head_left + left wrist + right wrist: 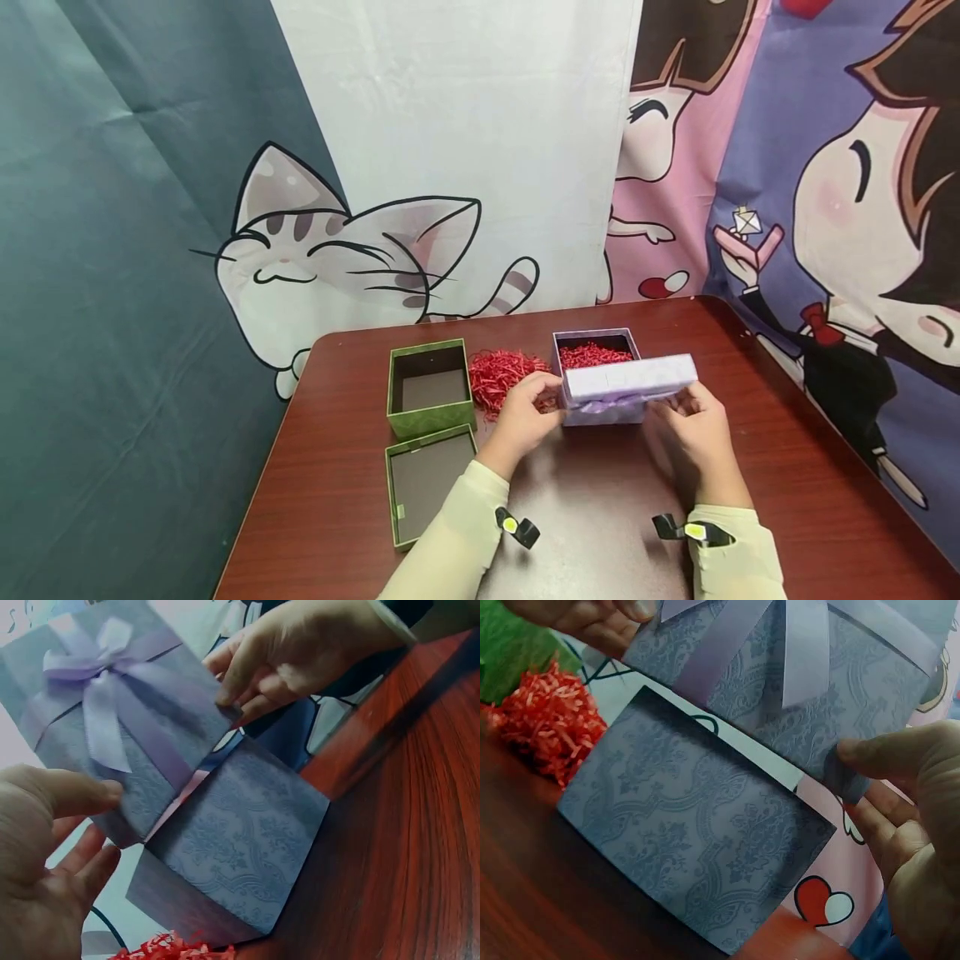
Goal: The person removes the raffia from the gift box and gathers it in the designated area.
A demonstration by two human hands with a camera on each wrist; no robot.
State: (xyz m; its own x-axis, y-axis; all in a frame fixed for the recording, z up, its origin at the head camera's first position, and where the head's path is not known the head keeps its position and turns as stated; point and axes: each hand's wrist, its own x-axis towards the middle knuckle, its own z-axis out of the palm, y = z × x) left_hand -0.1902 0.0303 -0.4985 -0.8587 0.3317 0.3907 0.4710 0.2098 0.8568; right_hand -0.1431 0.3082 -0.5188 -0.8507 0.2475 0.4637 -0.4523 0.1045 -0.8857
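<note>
A lavender box lid (630,379) with a ribbon bow (105,667) is tilted above the front of a matching box (597,333). Red paper shreds (592,355) fill that box in the head view. My left hand (527,417) pinches the lid's left end, thumb on the top face and fingers at the edge. At the opposite end, my right hand (697,425) grips the lid between thumb and fingers. Below the raised lid, the right wrist view shows the patterned front wall of the box (697,817).
An open green box (431,421) stands left on the brown table (585,517), with its upturned green lid (431,483) in front. Between the green and lavender boxes lies a pile of red paper shreds (498,379). A cartoon-printed curtain (480,125) hangs behind the table.
</note>
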